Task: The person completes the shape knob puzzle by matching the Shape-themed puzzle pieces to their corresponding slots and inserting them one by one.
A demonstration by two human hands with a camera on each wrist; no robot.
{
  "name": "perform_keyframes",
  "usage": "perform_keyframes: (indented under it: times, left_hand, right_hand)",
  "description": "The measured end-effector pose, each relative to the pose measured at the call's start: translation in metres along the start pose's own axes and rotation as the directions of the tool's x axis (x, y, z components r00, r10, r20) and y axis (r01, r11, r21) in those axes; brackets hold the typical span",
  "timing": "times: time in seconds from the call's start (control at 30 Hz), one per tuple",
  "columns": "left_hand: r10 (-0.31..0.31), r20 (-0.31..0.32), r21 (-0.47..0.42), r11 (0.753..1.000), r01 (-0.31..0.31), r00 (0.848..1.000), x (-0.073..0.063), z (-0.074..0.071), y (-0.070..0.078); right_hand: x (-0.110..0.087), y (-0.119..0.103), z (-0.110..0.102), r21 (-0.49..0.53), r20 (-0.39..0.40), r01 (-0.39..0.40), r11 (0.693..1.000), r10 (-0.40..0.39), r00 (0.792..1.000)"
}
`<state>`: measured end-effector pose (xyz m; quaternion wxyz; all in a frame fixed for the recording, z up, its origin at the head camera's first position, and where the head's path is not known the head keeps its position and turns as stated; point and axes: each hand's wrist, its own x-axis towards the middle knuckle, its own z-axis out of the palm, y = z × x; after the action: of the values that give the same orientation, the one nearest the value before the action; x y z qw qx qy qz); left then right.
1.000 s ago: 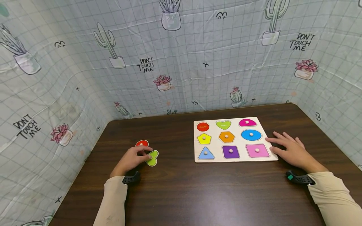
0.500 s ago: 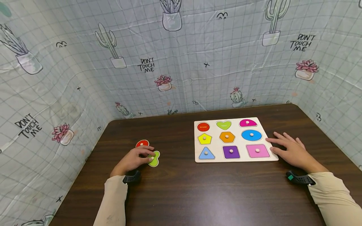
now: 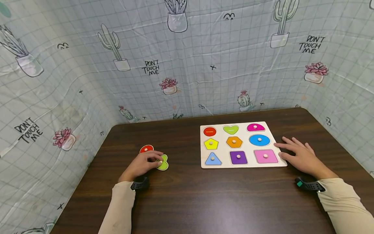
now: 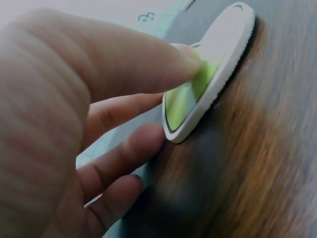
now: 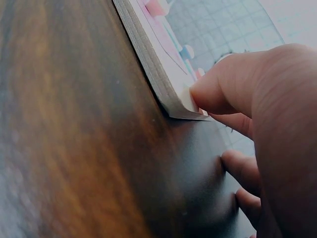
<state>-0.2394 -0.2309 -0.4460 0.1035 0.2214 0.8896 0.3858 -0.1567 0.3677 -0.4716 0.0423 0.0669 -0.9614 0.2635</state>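
My left hand point(image 3: 139, 165) pinches the small knob of a green heart puzzle piece point(image 3: 165, 163) between thumb and fingers. The left wrist view shows the heart point(image 4: 208, 79) edge-on, close over the wooden table, its knob covered by the thumb. Partly behind that hand lies a red round puzzle piece point(image 3: 146, 148) with its own knob. On the right side, my right hand point(image 3: 302, 157) is spread, thumb on the near right corner of the white puzzle board point(image 3: 225, 159) and index fingertip at its right edge. In the right wrist view, the other fingertips point(image 5: 240, 166) touch the table.
The board's red circle recess point(image 3: 209, 131) and green heart recess point(image 3: 231, 130) have printed words and no knobs. Several other knobbed shapes, such as the purple square point(image 3: 238, 157), sit in it. A patterned cloth point(image 3: 198, 55) borders the dark table point(image 3: 187, 198).
The left hand has shifted slightly right with the green heart, which has turned a little. The right hand and the board have stayed put.
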Motion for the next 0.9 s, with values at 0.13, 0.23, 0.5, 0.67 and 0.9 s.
perform_keyframes:
  times: [0.13,0.23,0.5,0.67,0.9]
  left_hand:
    - [0.008,-0.024,0.007,1.0,-0.008,1.0,0.001,0.002,0.001]
    - [0.021,-0.052,0.019,1.0,-0.02,0.998,0.002,0.003,0.002]
    - [0.061,-0.133,0.028,0.998,-0.057,0.989,0.006,0.008,0.006]
    - [0.071,-0.164,0.02,0.997,-0.069,0.984,0.011,0.014,0.011]
    - [0.096,-0.226,0.017,0.995,-0.095,0.969,0.019,0.023,0.017]
  right_hand:
    - [0.0,0.0,0.0,-0.002,-0.004,0.004,1.0,-0.004,1.0]
    - [0.0,0.001,0.0,-0.004,-0.004,0.005,1.0,-0.005,1.0]
    - [0.001,0.001,0.0,-0.005,-0.001,0.002,1.0,-0.002,1.0]
    - [0.001,0.002,-0.002,-0.008,-0.001,0.003,1.0,-0.003,1.0]
    - [-0.001,0.0,0.0,0.003,-0.007,0.005,1.0,-0.005,1.0]
